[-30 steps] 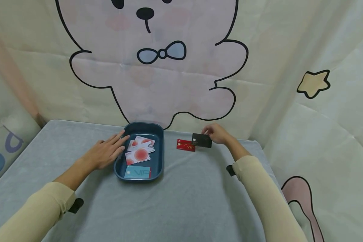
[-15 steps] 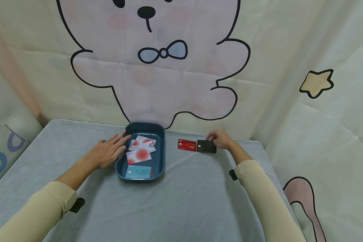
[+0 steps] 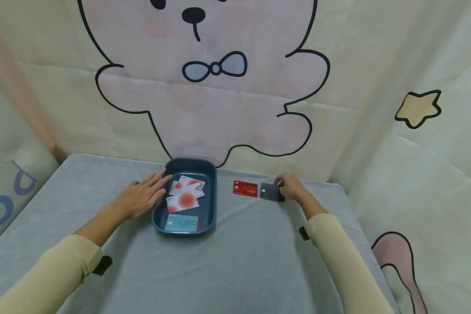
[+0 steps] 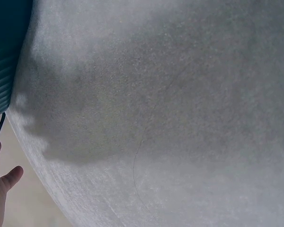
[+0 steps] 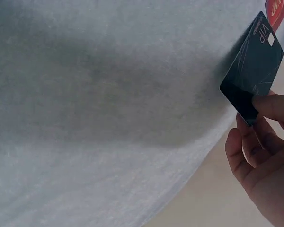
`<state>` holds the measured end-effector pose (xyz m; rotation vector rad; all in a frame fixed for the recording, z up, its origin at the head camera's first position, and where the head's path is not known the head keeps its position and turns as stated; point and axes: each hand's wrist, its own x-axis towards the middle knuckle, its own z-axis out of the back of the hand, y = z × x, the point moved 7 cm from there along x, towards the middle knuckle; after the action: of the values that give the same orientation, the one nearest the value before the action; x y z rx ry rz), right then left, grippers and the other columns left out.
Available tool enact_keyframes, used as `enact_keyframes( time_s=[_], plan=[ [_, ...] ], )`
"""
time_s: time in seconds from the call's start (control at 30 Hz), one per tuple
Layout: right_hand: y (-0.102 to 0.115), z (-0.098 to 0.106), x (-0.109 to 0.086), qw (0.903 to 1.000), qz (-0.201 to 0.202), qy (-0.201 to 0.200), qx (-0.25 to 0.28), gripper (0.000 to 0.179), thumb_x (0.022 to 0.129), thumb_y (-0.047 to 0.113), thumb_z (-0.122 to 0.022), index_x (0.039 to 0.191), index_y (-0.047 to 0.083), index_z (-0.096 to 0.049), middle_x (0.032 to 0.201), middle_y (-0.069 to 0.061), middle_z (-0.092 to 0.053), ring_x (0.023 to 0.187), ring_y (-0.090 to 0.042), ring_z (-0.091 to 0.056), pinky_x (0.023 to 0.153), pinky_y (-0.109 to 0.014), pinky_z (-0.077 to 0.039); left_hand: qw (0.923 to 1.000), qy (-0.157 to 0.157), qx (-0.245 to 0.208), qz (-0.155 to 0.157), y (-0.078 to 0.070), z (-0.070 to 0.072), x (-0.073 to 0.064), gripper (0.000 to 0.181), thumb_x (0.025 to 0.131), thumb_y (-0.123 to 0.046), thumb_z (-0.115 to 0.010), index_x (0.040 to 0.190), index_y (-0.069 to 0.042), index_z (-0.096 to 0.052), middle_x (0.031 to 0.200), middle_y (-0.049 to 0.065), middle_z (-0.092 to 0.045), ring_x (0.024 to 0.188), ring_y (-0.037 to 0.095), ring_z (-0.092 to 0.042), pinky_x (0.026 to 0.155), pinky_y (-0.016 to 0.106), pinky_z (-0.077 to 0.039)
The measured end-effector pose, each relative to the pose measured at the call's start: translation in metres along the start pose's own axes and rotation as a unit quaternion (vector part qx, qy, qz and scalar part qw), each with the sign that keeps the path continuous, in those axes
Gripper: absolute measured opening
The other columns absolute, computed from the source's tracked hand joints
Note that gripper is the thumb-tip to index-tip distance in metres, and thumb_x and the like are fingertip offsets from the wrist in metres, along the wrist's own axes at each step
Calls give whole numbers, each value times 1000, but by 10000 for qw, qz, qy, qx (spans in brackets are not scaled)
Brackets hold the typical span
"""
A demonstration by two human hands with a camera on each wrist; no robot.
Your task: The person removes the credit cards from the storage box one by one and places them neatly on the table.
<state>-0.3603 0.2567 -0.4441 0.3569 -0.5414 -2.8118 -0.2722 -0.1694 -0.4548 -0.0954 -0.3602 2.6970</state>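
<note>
The left hand (image 3: 143, 196) rests spread on the rim of the blue tray (image 3: 214, 200) in the head view; white-and-red cards (image 3: 183, 201) and a light-blue VIP card (image 3: 180, 223) lie inside. The red VIP card (image 3: 245, 189) lies outside, apparently settled. Left wrist view: mostly cloth (image 4: 180, 118). Right wrist view: the right hand (image 5: 270, 161) pinches the tilted black VIP card (image 5: 258, 61), not yet released.

High head view, wrist close-ups.

Tray (image 3: 209, 209) dark blue; its near card (image 3: 180, 223) light blue, its far cards (image 3: 185, 200) white with red discs. At right, one red card (image 3: 245, 189) with gold lettering, one black card (image 5: 256, 59) with fine pale lines.
</note>
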Motion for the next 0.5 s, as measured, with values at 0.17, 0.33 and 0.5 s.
enact_keyframes(
  time_s=[0.17,0.33,0.5],
  plan=[
    [-6,-4,1,9997,-228,-32,-45,32,84,-13,-49,109,-7,-68,109,-27,-67,105,-37,-61,90,-49,-50,10000,47,38,16,1,-2,1,58,107,-37,-37,158,-13,-26,165,17,-14,146,44,-24,104,73,-29],
    [-10,-8,1,9995,-174,-278,-47,31,85,-12,-49,109,-6,-68,110,-28,-67,106,-39,-61,92,-50,-50,10000,50,35,44,1,-2,1,58,107,-37,-37,159,-14,-26,165,16,-13,147,44,-24,105,72,-28],
    [-11,-11,-1,9986,25,-524,64,30,83,-13,-49,107,-8,-67,105,-28,-68,103,-41,-63,90,-51,-50,10000,-23,-17,22,0,-1,0,57,107,-36,-38,158,-14,-28,165,17,-15,145,45,-26,104,72,-30]
  ],
)
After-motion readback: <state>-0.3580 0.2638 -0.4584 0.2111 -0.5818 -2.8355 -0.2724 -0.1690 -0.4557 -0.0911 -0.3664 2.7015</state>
